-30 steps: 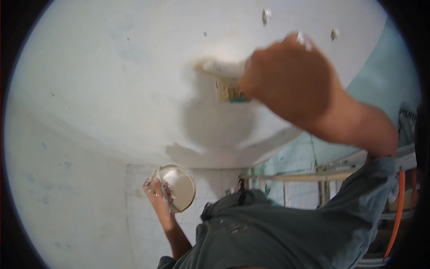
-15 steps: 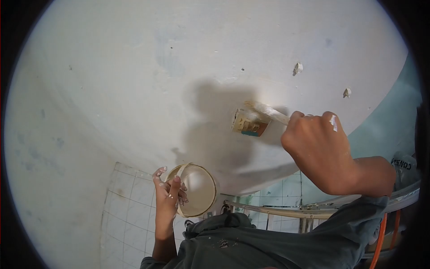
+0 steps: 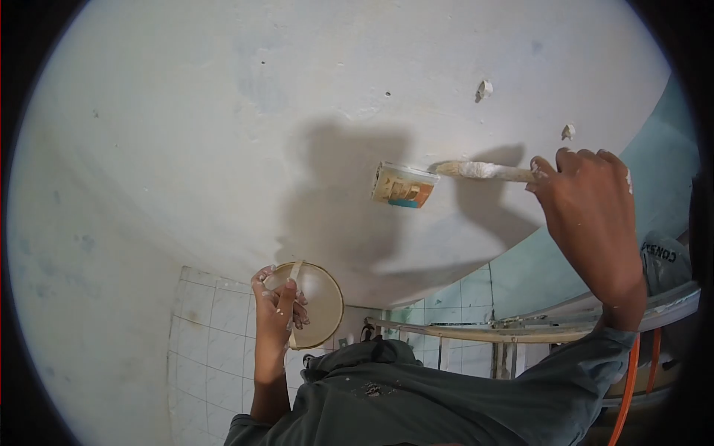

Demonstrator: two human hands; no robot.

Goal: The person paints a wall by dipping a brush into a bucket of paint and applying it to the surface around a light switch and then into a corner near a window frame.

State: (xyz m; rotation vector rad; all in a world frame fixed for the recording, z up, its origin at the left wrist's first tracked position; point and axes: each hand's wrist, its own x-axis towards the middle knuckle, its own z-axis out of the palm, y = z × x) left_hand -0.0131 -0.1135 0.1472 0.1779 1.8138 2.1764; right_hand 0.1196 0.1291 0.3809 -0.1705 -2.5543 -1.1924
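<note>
In my right hand [image 3: 591, 204] is a paintbrush [image 3: 483, 171], its handle gripped and its white-coated bristles pointing left at the wall. The bristle tip is right by the upper right corner of an open wall box [image 3: 404, 186], which shows tan, orange and teal inside. My left hand [image 3: 279, 301], spotted with white paint, has its fingers curled round the handle strap of a round bucket [image 3: 327, 293]. That bucket hangs low at the left, with pale paint inside.
White wall [image 3: 186, 134] fills most of the view, with two plugs [image 3: 484, 90] sticking out at upper right. Below are white floor tiles [image 3: 212, 320]. A metal ladder-like frame [image 3: 476, 334], orange straps [image 3: 628, 386] and a clear bag [image 3: 664, 260] are at lower right.
My right hand has drawn the paintbrush rightward, off the wall box to its right edge. The left hand still holds the bucket, and the view has shifted slightly.
</note>
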